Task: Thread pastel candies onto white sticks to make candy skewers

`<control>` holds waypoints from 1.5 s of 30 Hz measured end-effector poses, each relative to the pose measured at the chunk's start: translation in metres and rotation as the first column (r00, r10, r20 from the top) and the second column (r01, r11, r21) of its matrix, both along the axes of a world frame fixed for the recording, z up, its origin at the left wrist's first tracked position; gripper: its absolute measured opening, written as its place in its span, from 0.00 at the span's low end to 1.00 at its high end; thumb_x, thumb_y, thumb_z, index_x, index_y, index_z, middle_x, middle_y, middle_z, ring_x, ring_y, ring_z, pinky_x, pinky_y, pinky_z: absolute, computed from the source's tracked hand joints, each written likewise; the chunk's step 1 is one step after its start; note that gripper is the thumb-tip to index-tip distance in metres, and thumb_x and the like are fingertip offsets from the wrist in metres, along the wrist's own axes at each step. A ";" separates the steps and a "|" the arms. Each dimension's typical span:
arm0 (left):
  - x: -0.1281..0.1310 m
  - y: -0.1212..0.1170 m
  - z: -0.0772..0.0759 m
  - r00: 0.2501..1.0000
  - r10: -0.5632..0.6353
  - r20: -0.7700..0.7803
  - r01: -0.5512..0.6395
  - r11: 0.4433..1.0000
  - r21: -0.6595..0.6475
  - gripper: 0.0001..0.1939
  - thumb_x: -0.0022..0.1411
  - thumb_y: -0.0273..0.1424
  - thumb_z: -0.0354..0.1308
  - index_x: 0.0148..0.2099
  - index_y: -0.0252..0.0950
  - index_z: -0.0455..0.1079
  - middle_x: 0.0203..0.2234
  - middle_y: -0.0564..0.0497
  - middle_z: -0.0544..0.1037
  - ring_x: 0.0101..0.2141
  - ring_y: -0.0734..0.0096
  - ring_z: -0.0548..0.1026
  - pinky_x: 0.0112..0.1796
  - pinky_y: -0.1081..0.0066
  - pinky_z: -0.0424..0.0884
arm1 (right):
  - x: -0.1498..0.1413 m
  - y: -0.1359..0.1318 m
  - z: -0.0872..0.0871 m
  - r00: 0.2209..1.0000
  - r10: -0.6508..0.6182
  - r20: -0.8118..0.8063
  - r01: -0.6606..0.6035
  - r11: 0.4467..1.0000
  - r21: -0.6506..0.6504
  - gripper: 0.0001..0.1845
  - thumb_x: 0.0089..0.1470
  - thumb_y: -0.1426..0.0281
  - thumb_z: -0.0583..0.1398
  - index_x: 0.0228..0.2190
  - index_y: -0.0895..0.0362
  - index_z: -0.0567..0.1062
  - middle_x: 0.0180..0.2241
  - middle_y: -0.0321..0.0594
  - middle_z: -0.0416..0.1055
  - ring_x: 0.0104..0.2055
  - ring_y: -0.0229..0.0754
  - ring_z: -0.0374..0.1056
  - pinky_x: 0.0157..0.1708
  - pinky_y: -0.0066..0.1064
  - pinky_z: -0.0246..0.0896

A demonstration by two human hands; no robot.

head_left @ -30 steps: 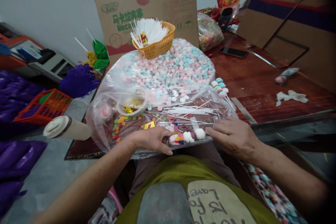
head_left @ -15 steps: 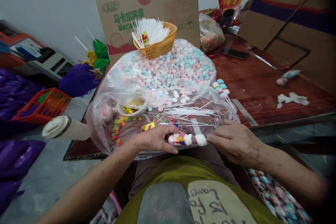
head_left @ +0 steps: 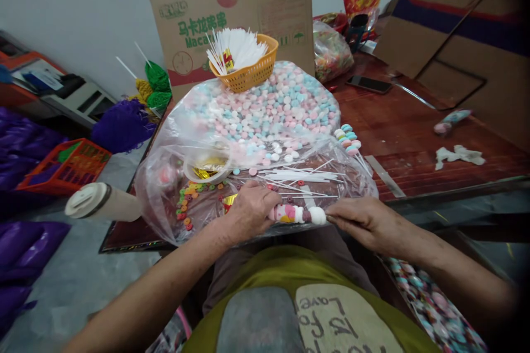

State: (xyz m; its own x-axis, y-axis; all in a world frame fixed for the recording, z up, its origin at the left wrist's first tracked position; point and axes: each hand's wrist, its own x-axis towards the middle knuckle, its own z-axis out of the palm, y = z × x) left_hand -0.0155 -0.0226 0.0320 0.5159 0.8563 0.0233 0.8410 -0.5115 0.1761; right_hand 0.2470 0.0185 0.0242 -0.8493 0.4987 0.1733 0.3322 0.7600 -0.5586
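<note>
A candy skewer (head_left: 298,214) with white, pink and dark pieces lies level between my hands, just above the near edge of the clear plastic bag (head_left: 165,215). My left hand (head_left: 252,208) is closed around its left end, where a pink printed piece shows. At the other end, the fingers of my right hand (head_left: 356,218) pinch the tip beside the white pieces; the stick itself is barely visible. Beyond my hands, white sticks (head_left: 298,175) lie scattered on the plastic, with small coloured rings (head_left: 184,204) to the left and a gold wrapper (head_left: 228,202) partly behind my left hand.
Pastel candies (head_left: 273,105) fill the bag, with a yellow basket (head_left: 248,74) of white sticks on top. A bowl (head_left: 207,165) holds gold wrappers. A lidded cup (head_left: 103,202) is left, a phone (head_left: 368,84) right, cardboard boxes (head_left: 232,5) behind. Finished-looking skewers (head_left: 348,139) lie right.
My left hand has closed over the left end of the candy skewer, its fingers previously spread beside it. My right hand keeps its pinch at the other end.
</note>
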 end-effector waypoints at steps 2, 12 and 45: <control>0.002 0.001 0.000 1.000 0.012 -0.001 -0.012 0.999 -0.042 0.07 0.54 0.32 0.53 0.34 0.33 0.67 0.28 0.45 0.74 0.33 0.62 0.70 0.38 0.64 0.58 | 0.000 0.001 0.002 0.999 0.002 -0.035 0.003 0.987 0.161 0.11 0.57 0.74 0.50 0.32 0.59 0.71 0.24 0.38 0.69 0.26 0.35 0.63 0.26 0.25 0.51; 0.013 0.006 0.018 0.976 0.095 0.195 0.037 0.813 -0.581 0.20 0.47 0.46 0.61 0.35 0.35 0.66 0.23 0.55 0.68 0.25 0.73 0.65 0.25 0.76 0.56 | -0.004 0.012 0.030 0.974 0.215 0.075 -0.203 0.670 0.714 0.08 0.56 0.76 0.51 0.34 0.59 0.69 0.21 0.34 0.65 0.24 0.37 0.56 0.29 0.33 0.45; -0.013 0.016 0.030 0.987 0.108 0.116 -0.003 0.745 -0.667 0.10 0.54 0.36 0.55 0.34 0.35 0.70 0.21 0.57 0.68 0.24 0.77 0.64 0.25 0.78 0.57 | -0.002 -0.014 -0.011 0.994 -0.007 -0.111 0.071 0.809 0.584 0.10 0.52 0.79 0.50 0.30 0.58 0.70 0.18 0.35 0.63 0.22 0.36 0.54 0.24 0.31 0.43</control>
State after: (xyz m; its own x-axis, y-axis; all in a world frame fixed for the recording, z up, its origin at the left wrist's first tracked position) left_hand -0.0286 -0.0070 0.0616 0.5029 0.7090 -0.4944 0.8041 -0.1740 0.5685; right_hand 0.2447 0.0049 0.0131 -0.7939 0.3072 0.5247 0.3362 0.9408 -0.0423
